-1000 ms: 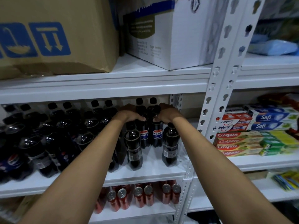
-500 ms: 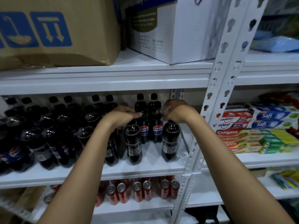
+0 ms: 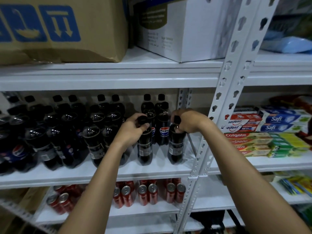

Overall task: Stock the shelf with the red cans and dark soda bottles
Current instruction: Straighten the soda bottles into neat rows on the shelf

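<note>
Left of the white upright (image 3: 217, 125), each hand grips a bottle neck: left hand (image 3: 133, 128), right hand (image 3: 187, 121); seat both bases flat before releasing

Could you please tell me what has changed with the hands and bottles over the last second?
Both hands drew back from the rear bottles: the left hand and right hand now grip the necks of the two front bottles. Red cans unchanged.
</note>
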